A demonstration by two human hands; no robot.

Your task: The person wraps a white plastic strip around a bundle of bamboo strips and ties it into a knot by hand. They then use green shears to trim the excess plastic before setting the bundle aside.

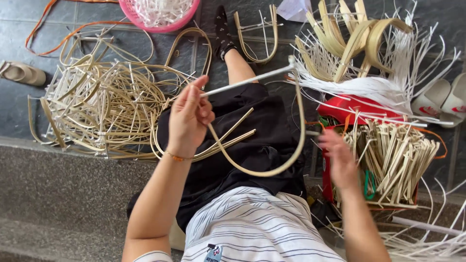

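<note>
Your left hand pinches a bent cane hoop, smooth, pale tan, slightly glossy, with a white plastic-looking strip across it. Your right hand, blurred, is at a bundle of matt cane splints. The pile of hoops looks like the same cane. The floor is dark matt stone tile. Your skirt is black cloth.

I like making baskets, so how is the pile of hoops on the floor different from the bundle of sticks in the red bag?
The pile of bent hoops lies loose and tangled on the floor; the bundle of sticks stands packed together in the red bag. The hoops curve; the sticks are straight and short. Both are pale tan strips.
</note>
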